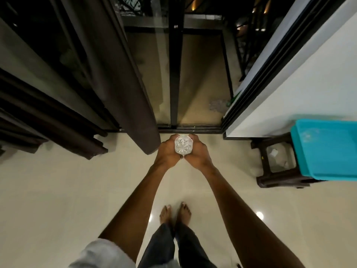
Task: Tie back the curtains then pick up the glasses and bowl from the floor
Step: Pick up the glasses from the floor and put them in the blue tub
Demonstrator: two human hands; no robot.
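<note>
Both my hands hold a clear cut-glass piece out in front of me, above the cream floor and just before the door sill. My left hand cups its left side and my right hand cups its right side, with fingers curled round it. I cannot tell whether it is one glass, a stack or the bowl. The dark brown curtain hangs to the left of my hands, its lower corner close to my left hand. More curtain folds bunch at the far left.
A black-framed sliding glass door stands ahead, with a balcony floor beyond it. At the right, a turquoise tray lies on a dark brown stool against a white wall. My bare feet stand on glossy tiles.
</note>
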